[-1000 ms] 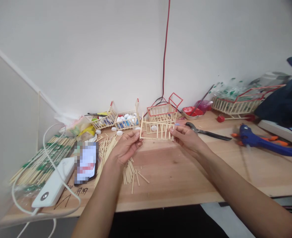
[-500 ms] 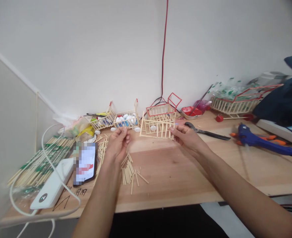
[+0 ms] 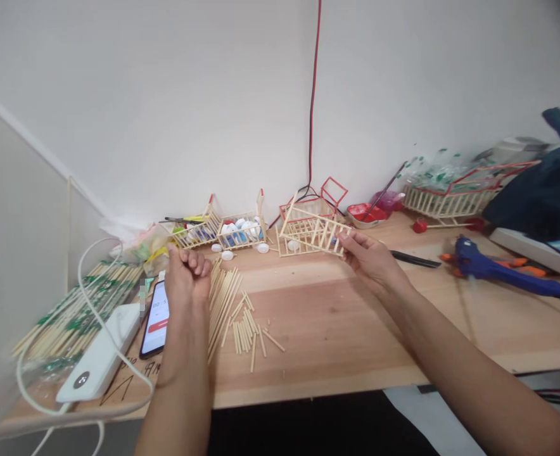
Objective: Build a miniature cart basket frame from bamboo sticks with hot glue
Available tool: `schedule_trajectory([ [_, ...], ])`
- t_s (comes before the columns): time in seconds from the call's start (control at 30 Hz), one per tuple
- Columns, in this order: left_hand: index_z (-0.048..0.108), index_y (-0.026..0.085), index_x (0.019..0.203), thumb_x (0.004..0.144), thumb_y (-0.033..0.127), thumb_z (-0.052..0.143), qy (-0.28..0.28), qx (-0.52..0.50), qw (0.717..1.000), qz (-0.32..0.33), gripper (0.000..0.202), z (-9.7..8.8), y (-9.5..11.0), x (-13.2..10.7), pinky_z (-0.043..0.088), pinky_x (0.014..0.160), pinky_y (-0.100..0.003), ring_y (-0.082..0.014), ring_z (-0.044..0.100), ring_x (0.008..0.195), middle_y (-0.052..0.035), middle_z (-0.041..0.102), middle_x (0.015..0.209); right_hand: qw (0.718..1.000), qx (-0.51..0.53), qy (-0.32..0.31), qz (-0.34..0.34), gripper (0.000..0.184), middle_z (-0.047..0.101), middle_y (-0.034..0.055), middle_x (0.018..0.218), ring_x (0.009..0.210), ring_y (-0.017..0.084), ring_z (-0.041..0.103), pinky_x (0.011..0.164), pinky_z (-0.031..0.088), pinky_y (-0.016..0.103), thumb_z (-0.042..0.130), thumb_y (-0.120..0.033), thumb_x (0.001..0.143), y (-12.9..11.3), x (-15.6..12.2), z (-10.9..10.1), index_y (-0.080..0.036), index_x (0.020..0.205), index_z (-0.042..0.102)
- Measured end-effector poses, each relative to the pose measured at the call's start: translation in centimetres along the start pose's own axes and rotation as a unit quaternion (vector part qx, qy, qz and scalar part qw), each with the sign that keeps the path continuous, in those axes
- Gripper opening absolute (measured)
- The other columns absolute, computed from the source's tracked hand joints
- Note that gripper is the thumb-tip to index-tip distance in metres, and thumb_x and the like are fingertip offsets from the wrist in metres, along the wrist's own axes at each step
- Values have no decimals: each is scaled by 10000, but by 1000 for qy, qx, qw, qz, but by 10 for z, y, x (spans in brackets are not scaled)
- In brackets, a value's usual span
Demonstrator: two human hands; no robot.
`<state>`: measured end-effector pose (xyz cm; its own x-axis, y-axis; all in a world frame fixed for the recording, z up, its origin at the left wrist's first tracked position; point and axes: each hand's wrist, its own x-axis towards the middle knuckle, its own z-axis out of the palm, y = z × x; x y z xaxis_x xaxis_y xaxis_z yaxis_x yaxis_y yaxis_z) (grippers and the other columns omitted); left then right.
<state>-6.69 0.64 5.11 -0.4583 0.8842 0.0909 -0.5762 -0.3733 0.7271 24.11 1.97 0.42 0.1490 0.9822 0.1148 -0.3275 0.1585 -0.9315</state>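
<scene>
My right hand pinches the right end of a small wooden stick frame. This ladder-like frame has several short crosspieces and is tilted down to the right. Behind it stands a stick cart with a red-painted rim and handle. My left hand is over the left side of the table, fingers curled in; whether anything is in them is hidden. Beside it lie long thin sticks, and to their right is a loose pile of short cut sticks.
A phone and white power strip lie left, near bundled sticks. Two small stick carts stand at the back, one with a bottle-cap-like load. Right are black-handled pliers, a blue glue gun and a red paint bowl.
My left hand has moved left, away from the frame, toward the phone and long sticks. My right hand has shifted slightly right, and the frame in it has tilted.
</scene>
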Motion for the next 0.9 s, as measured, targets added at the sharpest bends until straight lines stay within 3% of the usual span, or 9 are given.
schedule_trajectory([
  [0.2, 447, 154, 619, 885, 242, 608, 26, -28, 999, 11, 324, 0, -2, 4, 306, 390, -136, -20, 370, 384, 75, 436, 490, 999, -9, 24, -25, 419, 504, -18, 649, 565, 86, 410, 516, 378, 239, 832, -478, 557, -3, 1, -2, -197, 576, 521],
  [0.37, 583, 145, 699, 796, 61, 653, 29, 14, 999, 32, 146, -2, -6, 10, 389, 467, -102, -22, 512, 498, 44, 600, 611, 999, -11, 30, -26, 433, 513, -7, 674, 582, 99, 421, 514, 397, 244, 841, -510, 516, -6, 1, -3, -206, 595, 543],
  [0.5, 628, 146, 746, 740, -10, 619, 46, 46, 997, 38, 156, -6, -9, 14, 451, 530, -118, -40, 570, 552, 13, 660, 680, 1000, -15, 18, -17, 428, 537, 1, 692, 581, 104, 424, 503, 394, 248, 837, -514, 525, -5, 2, -2, -211, 594, 543],
  [0.63, 579, 138, 669, 653, -57, 553, 39, 48, 998, 33, 197, -7, -11, 14, 434, 503, -141, -55, 555, 523, 15, 624, 628, 1000, -19, 7, -19, 422, 535, -6, 679, 568, 97, 417, 511, 379, 253, 820, -509, 558, -3, 1, -1, -205, 587, 529],
  [0.8, 410, 150, 501, 592, -5, 506, -37, 23, 999, 16, 204, -2, -10, 3, 322, 416, -170, -62, 424, 422, 37, 453, 485, 1000, -22, 4, -15, 407, 495, -21, 629, 562, 92, 399, 524, 359, 248, 812, -499, 586, 0, 0, 0, -196, 591, 540],
  [0.9, 402, 162, 504, 636, 67, 529, -63, 16, 997, -41, 207, 3, -8, -3, 261, 387, -181, -56, 338, 374, 53, 350, 445, 999, -43, -7, -16, 397, 472, -27, 600, 560, 94, 393, 523, 346, 245, 793, -505, 624, 3, 1, -2, -196, 601, 546],
])
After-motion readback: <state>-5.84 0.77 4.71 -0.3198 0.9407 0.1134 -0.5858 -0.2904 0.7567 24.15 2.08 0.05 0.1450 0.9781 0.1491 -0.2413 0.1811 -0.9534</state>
